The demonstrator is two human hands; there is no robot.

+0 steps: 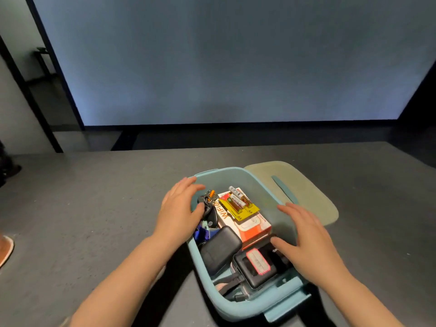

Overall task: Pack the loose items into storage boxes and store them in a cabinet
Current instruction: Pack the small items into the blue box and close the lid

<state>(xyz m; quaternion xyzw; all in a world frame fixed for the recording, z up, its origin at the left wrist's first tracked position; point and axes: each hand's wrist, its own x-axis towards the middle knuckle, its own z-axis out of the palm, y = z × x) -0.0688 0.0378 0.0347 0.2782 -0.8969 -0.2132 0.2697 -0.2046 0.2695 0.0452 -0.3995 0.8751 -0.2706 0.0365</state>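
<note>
Body as we see it | left hand: bare, no ring or watch | right hand: bare likewise | forearms: bare, no sleeves in our view

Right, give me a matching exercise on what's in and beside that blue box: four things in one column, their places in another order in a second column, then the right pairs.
Things:
1. battery pack
2. key bunch
3. lid
4. black device with the red-edged label

Places:
A. on the table, just right of the storage box
B. on top of the orange and white WiFi box
C. at the near end of the storage box, by the right hand
D. along the left wall inside, by the left hand

Pairs: 1-B, 2-D, 3-A, 4-C
</note>
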